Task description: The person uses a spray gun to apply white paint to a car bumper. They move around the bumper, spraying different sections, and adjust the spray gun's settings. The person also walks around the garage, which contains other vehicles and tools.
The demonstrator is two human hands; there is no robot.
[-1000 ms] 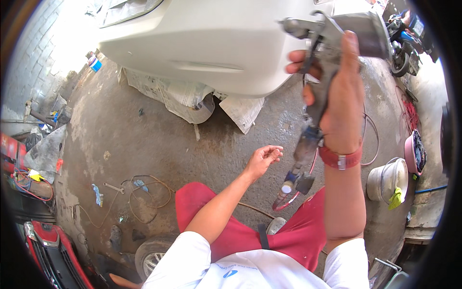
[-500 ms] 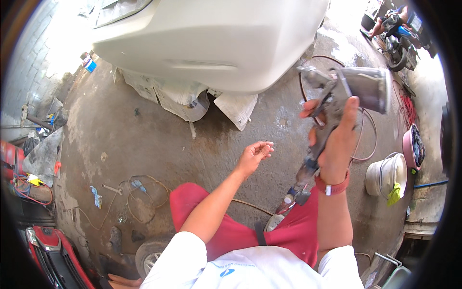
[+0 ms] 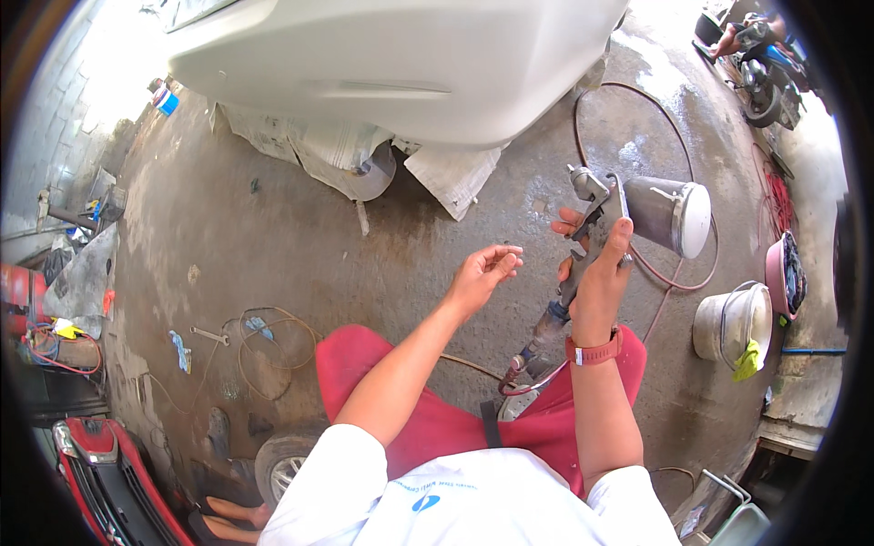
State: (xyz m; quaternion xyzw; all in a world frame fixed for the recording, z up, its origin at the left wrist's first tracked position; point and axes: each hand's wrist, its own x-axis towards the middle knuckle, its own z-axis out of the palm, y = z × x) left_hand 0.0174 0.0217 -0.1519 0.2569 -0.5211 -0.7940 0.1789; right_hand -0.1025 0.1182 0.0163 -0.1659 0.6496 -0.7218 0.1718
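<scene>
A spray gun [image 3: 592,238] with a grey metal cup [image 3: 657,214] is in my right hand [image 3: 601,289], its fingers wrapped round the handle. The gun is tilted, so the pale end of the cup points right. From the handle's lower end a reddish hose [image 3: 516,371] runs off past my knee. My left hand [image 3: 482,278] hovers to the left of the gun, apart from it, its fingers curled and thumb against the forefinger; whether anything small is between them I cannot make out. Ahead of both hands stands a white car bumper [image 3: 391,82], with paper sheeting [image 3: 319,150] below.
The air hose [image 3: 689,155] loops over the floor at the right. A white bucket [image 3: 726,329] with a yellow cloth and a pink basin [image 3: 778,282] stand by the right wall. At left lie a wrench [image 3: 211,336], a wheel [image 3: 289,466] and a red-black car part [image 3: 114,482].
My right hand has brought the spray gun down and left, and the cup has swung so its pale end shows. The left hand has barely moved; its fingers stay curled.
</scene>
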